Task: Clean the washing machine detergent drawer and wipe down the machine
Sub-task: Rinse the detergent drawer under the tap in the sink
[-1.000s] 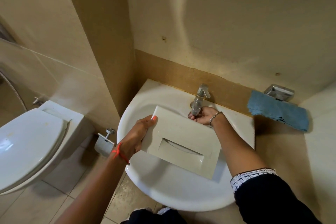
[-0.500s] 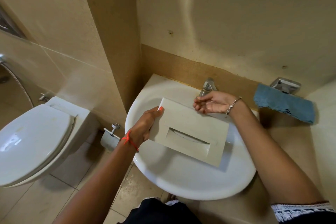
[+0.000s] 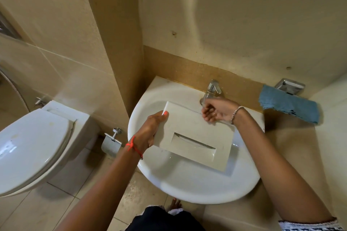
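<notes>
While left hand (image 3: 150, 129) grips drawer (image 3: 195, 137) edge over sink (image 3: 187, 189), right hand (image 3: 217, 110) fingers loose.

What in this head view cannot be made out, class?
- Drawer compartments: the drawer shows only its front panel.
- Tap spout and any water: right hand covers them.
- Left hand fingers: behind the drawer.
- Washing machine: outside the frame.
</notes>
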